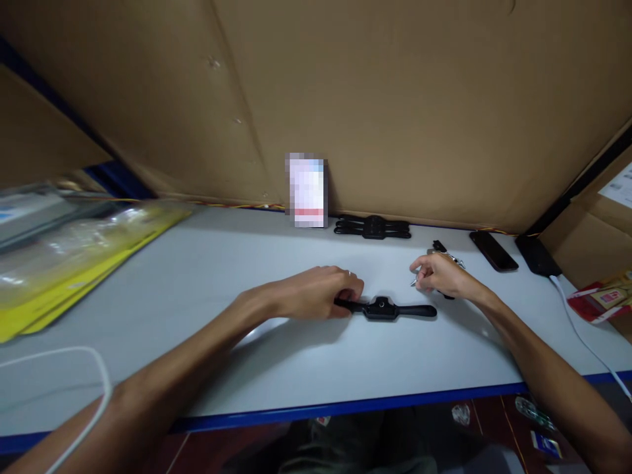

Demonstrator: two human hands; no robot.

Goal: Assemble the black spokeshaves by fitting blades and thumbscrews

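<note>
A black spokeshave (382, 308) lies across the table in front of me, its right handle pointing right. My left hand (318, 293) is closed around its left handle. Just beyond the tool's right end, my right hand (438, 275) has its fingers pinched on a small silver pointed metal piece (413, 283), too small to name surely. Partly hidden behind that hand are loose silver metal parts (459, 261) and a small black part (439, 246). Several more black spokeshaves (372, 227) are stacked at the back by the cardboard wall.
A lit, blurred-out panel (307, 191) leans on the cardboard wall (395, 118). Two dark phones (494, 251) lie at right, one with a white cable (577, 322). Plastic bags and a yellow sheet (99, 276) cover the left side. The table has a blue front edge (276, 416).
</note>
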